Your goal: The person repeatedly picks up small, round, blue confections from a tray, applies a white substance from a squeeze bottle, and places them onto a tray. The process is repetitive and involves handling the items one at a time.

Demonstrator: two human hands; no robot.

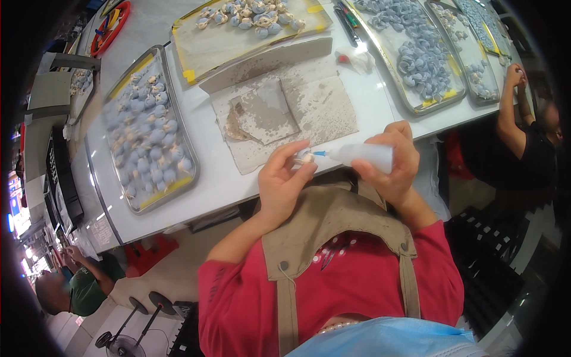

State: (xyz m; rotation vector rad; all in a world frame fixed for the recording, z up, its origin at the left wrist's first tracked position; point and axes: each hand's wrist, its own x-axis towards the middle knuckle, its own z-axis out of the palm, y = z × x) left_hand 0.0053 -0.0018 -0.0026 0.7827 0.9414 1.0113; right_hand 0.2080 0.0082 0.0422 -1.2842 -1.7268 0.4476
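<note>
Between the fingertips of my left hand is a small blue and cream piece; the fingers cover much of it. My right hand is wrapped round a translucent squeeze bottle. Its thin blue nozzle tip points left at the small piece, touching it or very close. Both hands are above the near edge of the table, in front of a stained sheet of cardboard with a torn, smaller piece lying on it.
Left stands a metal tray of blue and cream pieces. Another tray holds similar pieces at the back. Right, a tray carries blue curled pieces. Pens and crumpled tissue lie between. Other people sit at both sides.
</note>
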